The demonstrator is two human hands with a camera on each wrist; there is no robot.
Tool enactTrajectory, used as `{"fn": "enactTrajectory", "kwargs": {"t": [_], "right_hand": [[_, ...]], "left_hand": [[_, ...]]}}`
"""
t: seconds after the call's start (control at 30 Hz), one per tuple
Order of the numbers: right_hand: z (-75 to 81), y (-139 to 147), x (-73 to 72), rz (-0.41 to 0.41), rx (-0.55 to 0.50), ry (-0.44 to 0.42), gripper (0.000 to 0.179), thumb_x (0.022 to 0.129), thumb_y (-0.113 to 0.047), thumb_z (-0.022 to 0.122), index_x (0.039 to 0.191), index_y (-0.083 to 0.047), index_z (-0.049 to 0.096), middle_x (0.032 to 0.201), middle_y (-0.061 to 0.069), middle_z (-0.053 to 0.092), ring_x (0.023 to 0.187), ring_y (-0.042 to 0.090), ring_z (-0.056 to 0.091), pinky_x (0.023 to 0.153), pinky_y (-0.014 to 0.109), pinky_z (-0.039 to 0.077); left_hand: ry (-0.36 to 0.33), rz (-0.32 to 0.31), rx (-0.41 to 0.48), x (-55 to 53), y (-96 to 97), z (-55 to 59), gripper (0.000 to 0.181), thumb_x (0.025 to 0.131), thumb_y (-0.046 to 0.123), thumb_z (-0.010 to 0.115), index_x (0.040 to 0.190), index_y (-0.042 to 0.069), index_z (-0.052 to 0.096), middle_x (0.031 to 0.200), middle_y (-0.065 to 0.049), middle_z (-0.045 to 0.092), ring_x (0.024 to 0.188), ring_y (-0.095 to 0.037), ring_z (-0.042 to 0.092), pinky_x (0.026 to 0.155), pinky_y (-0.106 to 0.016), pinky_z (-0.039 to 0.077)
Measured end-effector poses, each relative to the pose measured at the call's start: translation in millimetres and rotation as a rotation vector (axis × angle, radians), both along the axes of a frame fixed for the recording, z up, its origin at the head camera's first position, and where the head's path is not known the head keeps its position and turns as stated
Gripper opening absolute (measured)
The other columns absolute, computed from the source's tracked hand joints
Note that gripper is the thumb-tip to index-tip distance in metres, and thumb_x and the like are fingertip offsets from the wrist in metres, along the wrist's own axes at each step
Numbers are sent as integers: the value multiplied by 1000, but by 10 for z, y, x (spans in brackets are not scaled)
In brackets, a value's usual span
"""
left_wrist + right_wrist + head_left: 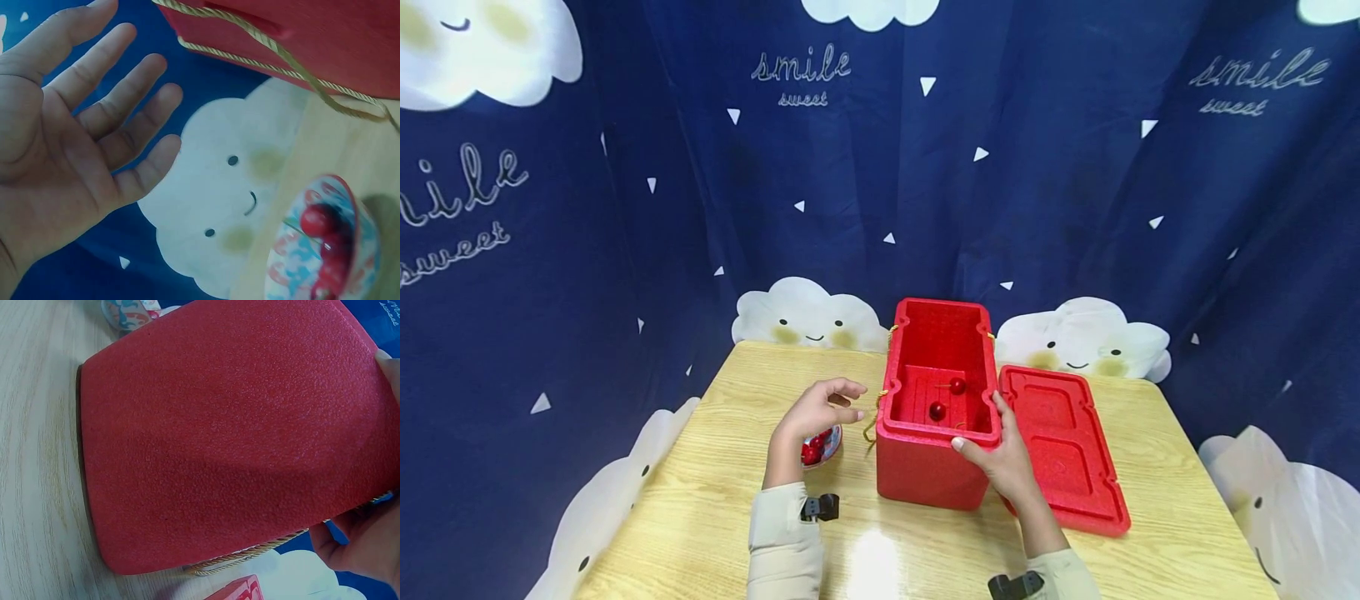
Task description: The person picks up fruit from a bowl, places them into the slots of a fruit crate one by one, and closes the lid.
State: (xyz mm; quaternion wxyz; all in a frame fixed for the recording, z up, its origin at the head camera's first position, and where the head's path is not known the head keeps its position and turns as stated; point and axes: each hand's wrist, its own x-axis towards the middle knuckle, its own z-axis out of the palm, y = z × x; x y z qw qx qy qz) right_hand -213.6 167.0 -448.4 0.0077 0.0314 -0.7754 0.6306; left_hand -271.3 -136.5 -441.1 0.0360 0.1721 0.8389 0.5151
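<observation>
A red foam box (928,471) stands uncovered on the table, with two cherries (937,411) on its floor. My right hand (1011,462) grips the box's near right corner, the thumb on the near side and the fingers along the right side. To the left of the box, my left hand (820,408) hovers with nothing in it, its fingers spread and slightly bent in the left wrist view. Partly hidden beneath that hand is a patterned bowl (369,250) holding several cherries (319,220).
The red lid (1067,450) lies flat to the right of the box. Gold cord (250,31) hangs along the box's sides, with a loose end near the left hand. A dark blue curtain (865,167) with clouds rises behind the wooden table (700,500).
</observation>
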Motion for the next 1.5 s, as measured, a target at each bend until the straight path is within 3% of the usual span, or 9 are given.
{"fn": "enactTrajectory", "kwargs": {"t": [0.17,0.53,0.73,0.87,0.97,1.1,1.2,1.4,1.5], "right_hand": [[14,-8,10,-1,4,4,97,75,-16,78,148,-10,13,143,20,29,124,36,37,93,47,40],[-333,84,-176,-8,8,25,101,74,-21,80,149,-20,12,143,14,31,124,33,39,94,42,39],[-279,73,-156,1,-4,2,101,74,-19,80,149,-18,12,143,15,31,124,33,39,93,43,39],[-134,34,-73,1,-5,-2,100,74,-19,80,148,-15,13,143,17,31,123,33,39,93,42,39],[-40,0,-20,3,-5,10,99,75,-17,78,148,-12,13,142,18,31,122,34,40,94,43,39],[-186,34,-93,-5,8,28,100,74,-20,79,149,-17,13,141,15,33,121,31,41,92,42,41],[-324,68,-161,-13,17,40,101,73,-25,80,149,-22,13,141,13,33,121,31,41,90,43,43],[-328,63,-163,-14,19,47,100,73,-25,80,148,-22,14,141,12,33,121,33,41,91,45,42],[-324,67,-162,-15,15,40,100,74,-24,80,148,-22,14,141,12,33,122,33,40,92,44,41]], "left_hand": [[19,59,31,65,-61,-158,33,77,11,74,109,6,66,108,-8,62,94,-28,57,82,-39,46],[-9,177,75,163,-163,-421,38,75,8,75,112,11,66,104,-5,60,95,-34,56,76,-37,46],[-44,279,35,213,-213,-555,38,75,8,76,110,17,68,106,-7,58,101,-35,54,78,-42,45],[-32,289,84,215,-248,-699,40,73,2,76,110,12,67,110,-10,59,100,-38,54,77,-40,47],[-19,263,135,299,-242,-623,38,73,-3,74,110,3,65,115,-18,55,99,-43,53,75,-40,48],[-22,254,150,426,-215,-450,36,74,-6,71,109,-5,63,117,-29,50,98,-44,53,74,-41,49],[-33,263,165,398,-233,-525,38,73,-7,71,110,-7,61,115,-30,50,99,-45,52,75,-41,49],[-52,305,177,220,-313,-881,44,72,-6,72,114,-6,60,128,-33,43,105,-48,50,88,-53,41],[-65,335,162,171,-338,-986,44,72,-3,73,114,-3,61,134,-31,40,107,-45,51,91,-53,40]]}}
